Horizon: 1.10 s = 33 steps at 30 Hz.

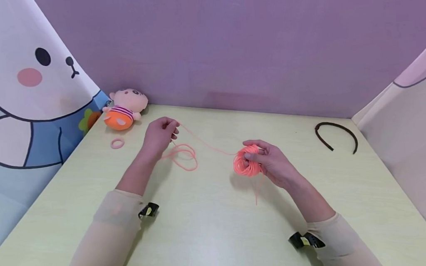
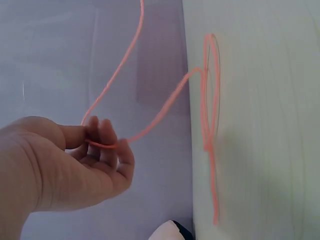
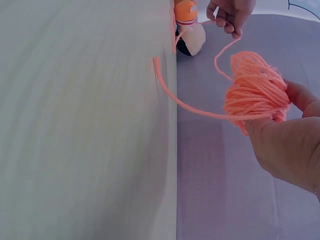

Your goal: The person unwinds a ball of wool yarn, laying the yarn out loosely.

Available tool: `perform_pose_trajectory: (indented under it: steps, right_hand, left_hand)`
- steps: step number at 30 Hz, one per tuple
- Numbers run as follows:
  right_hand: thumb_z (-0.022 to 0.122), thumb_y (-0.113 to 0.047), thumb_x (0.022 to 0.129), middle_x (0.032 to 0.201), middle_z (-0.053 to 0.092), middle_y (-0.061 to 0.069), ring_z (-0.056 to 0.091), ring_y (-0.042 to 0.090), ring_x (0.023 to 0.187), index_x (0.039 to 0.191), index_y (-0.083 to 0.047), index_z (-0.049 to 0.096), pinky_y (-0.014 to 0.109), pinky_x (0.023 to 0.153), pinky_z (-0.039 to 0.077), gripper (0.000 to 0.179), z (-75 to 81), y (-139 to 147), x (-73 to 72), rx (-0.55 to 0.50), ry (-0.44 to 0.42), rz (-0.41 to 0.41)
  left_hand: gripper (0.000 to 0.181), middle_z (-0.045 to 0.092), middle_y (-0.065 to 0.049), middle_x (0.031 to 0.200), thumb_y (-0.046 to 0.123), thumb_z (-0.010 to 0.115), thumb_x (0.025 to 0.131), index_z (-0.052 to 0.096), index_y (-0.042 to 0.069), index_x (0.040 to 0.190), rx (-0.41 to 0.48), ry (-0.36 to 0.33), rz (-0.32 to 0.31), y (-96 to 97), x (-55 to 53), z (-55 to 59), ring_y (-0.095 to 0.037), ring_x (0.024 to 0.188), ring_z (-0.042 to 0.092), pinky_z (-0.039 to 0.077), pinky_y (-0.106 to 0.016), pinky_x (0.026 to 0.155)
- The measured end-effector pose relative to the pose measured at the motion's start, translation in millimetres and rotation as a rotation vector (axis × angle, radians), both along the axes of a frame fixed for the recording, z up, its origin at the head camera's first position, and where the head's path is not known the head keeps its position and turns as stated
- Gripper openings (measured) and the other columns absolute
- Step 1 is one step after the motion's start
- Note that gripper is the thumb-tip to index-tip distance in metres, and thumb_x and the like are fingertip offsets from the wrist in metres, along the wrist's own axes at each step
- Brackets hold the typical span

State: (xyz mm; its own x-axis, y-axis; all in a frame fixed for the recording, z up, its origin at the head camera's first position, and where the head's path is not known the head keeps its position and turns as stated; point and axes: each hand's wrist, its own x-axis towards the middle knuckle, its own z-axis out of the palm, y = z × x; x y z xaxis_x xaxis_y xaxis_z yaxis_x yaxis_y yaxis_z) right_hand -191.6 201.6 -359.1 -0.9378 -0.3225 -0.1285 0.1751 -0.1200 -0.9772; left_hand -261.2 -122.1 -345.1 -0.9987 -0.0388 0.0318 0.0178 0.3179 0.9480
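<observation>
The wound coral yarn bundle (image 3: 257, 90) sits in the right hand's (image 1: 273, 163) grip above the tabletop (image 1: 204, 217) while the left hand (image 1: 158, 135) pinches its strand (image 1: 206, 143), and a quick pull could knot the loose loops (image 2: 205, 110) lying below the left hand.

Wound, coral-pink yarn ball (image 3: 256, 87) is sitting in the right hand's grip (image 1: 273, 161) above the counter (image 1: 205, 225), short tail (image 3: 190, 107) trailing down. Slack strand (image 2: 120, 65) is running to the left hand's grip (image 1: 159, 134); loose loops (image 2: 204, 110) are lying on the counter.
</observation>
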Motion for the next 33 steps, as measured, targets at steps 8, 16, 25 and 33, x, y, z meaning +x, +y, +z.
perform_pose_trajectory:
  steps: [8, 16, 25, 33]
  right_hand:
    - [0.063, 0.005, 0.096, 0.104, 0.071, 0.011, 0.07, 0.015, 0.084, 0.143, 0.002, 0.045, 0.025, 0.07, 0.058, 0.05, -0.2, -0.7, -0.1, 0.004, 0.0, 0.004]
    - [0.063, 0.006, 0.096, 0.103, 0.071, 0.011, 0.07, 0.016, 0.081, 0.143, 0.003, 0.045, 0.028, 0.073, 0.058, 0.051, -0.2, -1.9, 1.3, 0.003, 0.003, 0.033]
    - [0.065, 0.004, 0.095, 0.097, 0.07, 0.009, 0.068, 0.015, 0.081, 0.14, 0.002, 0.048, 0.028, 0.075, 0.058, 0.048, 0.6, -3.3, 4.0, 0.02, 0.036, 0.067]
    - [0.067, 0.002, 0.094, 0.1, 0.067, 0.011, 0.069, 0.018, 0.089, 0.136, -0.002, 0.053, 0.029, 0.076, 0.058, 0.044, 1.3, -2.7, 5.2, 0.034, 0.049, 0.097]
  left_hand:
    - [0.03, 0.06, -0.017, 0.124, 0.02, 0.055, 0.105, 0.062, -0.001, 0.126, -0.065, -0.003, 0.016, 3.0, 2.9, 0.3, -0.03, 0.111, 0.055, 0.047, -0.041, 0.094]
    - [0.026, 0.066, -0.012, 0.118, 0.019, 0.059, 0.104, 0.066, 0.002, 0.121, -0.162, 0.063, -0.238, 35.5, 15.8, -6.2, -0.028, 0.109, 0.061, 0.05, -0.042, 0.092]
    - [0.019, 0.066, -0.002, 0.115, 0.021, 0.062, 0.103, 0.067, 0.011, 0.118, -0.201, 0.024, -0.53, 73.8, 40.2, -15.0, -0.02, 0.109, 0.061, 0.052, -0.037, 0.09]
    - [0.02, 0.069, 0.0, 0.114, 0.016, 0.062, 0.103, 0.066, 0.011, 0.122, -0.111, 0.027, -0.664, 88.3, 49.4, -20.4, -0.015, 0.111, 0.064, 0.052, -0.035, 0.094]
